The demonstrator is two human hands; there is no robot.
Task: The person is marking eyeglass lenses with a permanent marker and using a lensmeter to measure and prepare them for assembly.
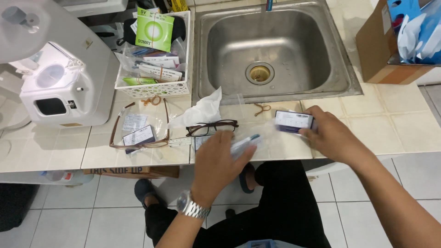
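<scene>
The left hand [219, 158], a metal wristwatch [193, 206] on its wrist, hovers over the front edge of the tiled counter [399, 124] with its fingers pinched on a small clear plastic sleeve [245, 141] that has a teal-tipped piece inside; the sleeve is blurred, so what it holds cannot be made out further. At about 2 o'clock from that hand, the right hand [333, 135] lies on the counter, its fingers closed on the right end of a small purple-and-white card packet [294, 121], which lies flat on the tiles just below the sink's rim.

At 12 o'clock from both hands, the stainless steel sink [294, 46] is sunk into the counter; its basin shows only the brass drain [260, 73] in the middle. At 10 o'clock from the left hand stands a white perforated plastic basket [154, 88], filled with a green lens envelope [155, 28] standing upright at the back, paper slips, clear bags and a dark case behind them. At 2 o'clock from the right hand, at the counter's far corner, an open cardboard box [374, 43] holds blue and white plastic wrappings.

Just above the left hand lie dark-framed spectacles [212, 127], touching a crumpled white tissue [200, 112]. At 9 o'clock, brown-framed spectacles [138, 133] lie with their arms spread around a clear bag and a card. A rubber band [262, 108] lies by the sink's front rim. A white lens machine [59, 82] stands at the far left.
</scene>
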